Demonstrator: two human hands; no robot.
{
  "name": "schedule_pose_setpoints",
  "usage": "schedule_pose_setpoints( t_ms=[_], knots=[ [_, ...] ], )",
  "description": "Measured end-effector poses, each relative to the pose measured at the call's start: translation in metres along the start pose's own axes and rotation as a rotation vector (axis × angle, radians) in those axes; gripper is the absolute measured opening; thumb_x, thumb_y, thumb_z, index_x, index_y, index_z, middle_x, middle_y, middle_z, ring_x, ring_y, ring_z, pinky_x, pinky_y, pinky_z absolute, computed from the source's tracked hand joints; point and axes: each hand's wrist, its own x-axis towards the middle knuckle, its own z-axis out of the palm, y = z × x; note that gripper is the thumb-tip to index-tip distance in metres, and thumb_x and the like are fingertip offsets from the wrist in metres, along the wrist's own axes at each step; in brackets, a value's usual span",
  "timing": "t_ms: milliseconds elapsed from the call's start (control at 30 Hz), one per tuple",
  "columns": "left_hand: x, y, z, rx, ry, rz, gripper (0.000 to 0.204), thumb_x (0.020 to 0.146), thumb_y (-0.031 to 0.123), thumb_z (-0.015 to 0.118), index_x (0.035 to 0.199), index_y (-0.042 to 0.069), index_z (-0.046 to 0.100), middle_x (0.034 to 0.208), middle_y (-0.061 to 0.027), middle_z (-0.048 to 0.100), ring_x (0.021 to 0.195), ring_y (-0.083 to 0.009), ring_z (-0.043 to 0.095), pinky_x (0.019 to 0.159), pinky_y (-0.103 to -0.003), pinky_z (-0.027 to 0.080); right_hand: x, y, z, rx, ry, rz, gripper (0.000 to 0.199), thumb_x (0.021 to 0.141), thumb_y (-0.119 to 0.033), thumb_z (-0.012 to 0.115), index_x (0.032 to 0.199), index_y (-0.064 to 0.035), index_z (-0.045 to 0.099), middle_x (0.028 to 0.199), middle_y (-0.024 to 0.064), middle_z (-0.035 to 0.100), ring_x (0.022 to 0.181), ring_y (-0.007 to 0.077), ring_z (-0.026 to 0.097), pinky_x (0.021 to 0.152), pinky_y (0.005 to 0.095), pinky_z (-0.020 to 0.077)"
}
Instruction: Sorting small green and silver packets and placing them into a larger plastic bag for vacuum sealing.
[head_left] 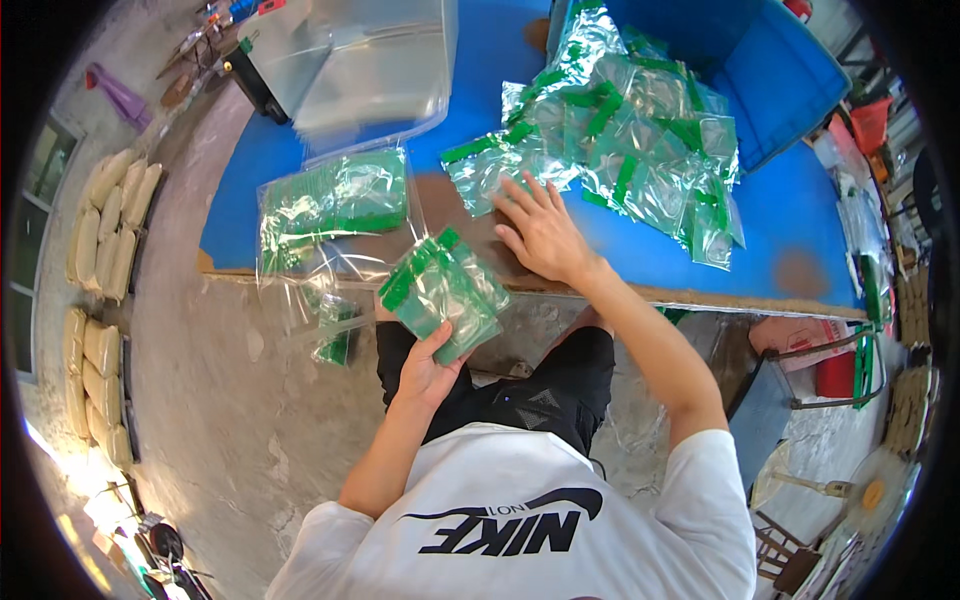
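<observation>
My left hand [426,374] grips a small bundle of clear plastic bags with green strips [447,295], held over my lap at the table's front edge. The thumb lies on top and the other fingers are mostly hidden underneath. To its right, my right hand [548,236] reaches over the table with its fingers spread. Its fingertips are at the near edge of a loose heap of similar green-striped bags [640,135]; whether they press on a bag I cannot tell. Left of my hands, a larger clear bag with a neat green-striped stack in it [345,195] overhangs the table edge.
The blue table [775,235] has a worn brown front edge. A blue crate [790,85] lies tipped behind the heap. Clear plastic sheeting [375,80] stands at the back left. Filled sacks [105,225] are stacked on the far left; a dark chair [768,400] is at the right.
</observation>
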Motion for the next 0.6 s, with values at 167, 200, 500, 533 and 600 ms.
schedule_pose_setpoints(
  t_ms=[167, 200, 500, 533, 600],
  knots=[
    [-0.011, 0.021, 0.005, 0.087, -0.067, 0.102, 0.050, 0.092, 0.007, 0.068, 0.138, 0.007, 0.048, 0.134, -0.0084, 0.057, 0.124, -0.0246, 0.056, 0.108, -0.042, 0.045, -0.030, -0.031, -0.002, 0.397, -0.057, -0.193, 0.028, 0.099, -0.021, 0.053, 0.117, -0.0041, 0.066, 0.129, 0.0168, 0.062, 0.121, 0.0379, 0.056, 0.105, 0.0467, 0.0420],
    [-0.008, 0.023, 0.007, 0.167, -0.088, 0.107, 0.049, 0.091, 0.008, 0.070, 0.136, 0.008, 0.050, 0.132, -0.0068, 0.059, 0.121, -0.0222, 0.058, 0.105, -0.041, 0.046, -0.033, -0.038, -0.007, 0.472, -0.110, -0.152, 0.028, 0.100, -0.022, 0.050, 0.109, -0.0018, 0.068, 0.122, 0.0178, 0.065, 0.116, 0.0377, 0.059, 0.101, 0.0454, 0.0458],
    [0.005, 0.023, -0.002, 0.130, -0.072, 0.098, 0.043, 0.091, 0.010, 0.070, 0.132, 0.007, 0.054, 0.127, -0.0063, 0.062, 0.118, -0.0213, 0.060, 0.104, -0.040, 0.047, -0.015, 0.021, 0.005, -0.183, -0.036, 0.050, 0.050, 0.095, -0.036, 0.060, 0.131, -0.0015, 0.056, 0.141, 0.0211, 0.050, 0.140, 0.0435, 0.035, 0.115, 0.0613, 0.0245],
    [0.003, 0.020, 0.001, 0.075, -0.078, 0.088, 0.044, 0.092, 0.011, 0.069, 0.132, 0.006, 0.053, 0.128, -0.0070, 0.062, 0.119, -0.0218, 0.060, 0.104, -0.040, 0.047, -0.027, 0.003, -0.001, -0.125, -0.037, -0.014, 0.049, 0.094, -0.035, 0.062, 0.130, -0.0031, 0.057, 0.136, 0.0200, 0.053, 0.138, 0.0414, 0.038, 0.116, 0.0603, 0.0237],
    [0.001, 0.017, 0.011, 0.080, -0.084, 0.086, 0.045, 0.092, 0.011, 0.069, 0.133, 0.005, 0.052, 0.128, -0.0078, 0.061, 0.120, -0.0236, 0.059, 0.105, -0.042, 0.047, -0.047, -0.026, -0.012, 0.198, -0.178, -0.087, 0.045, 0.094, -0.031, 0.062, 0.130, -0.0048, 0.058, 0.133, 0.0202, 0.054, 0.137, 0.0422, 0.038, 0.116, 0.0588, 0.0249]
  ],
)
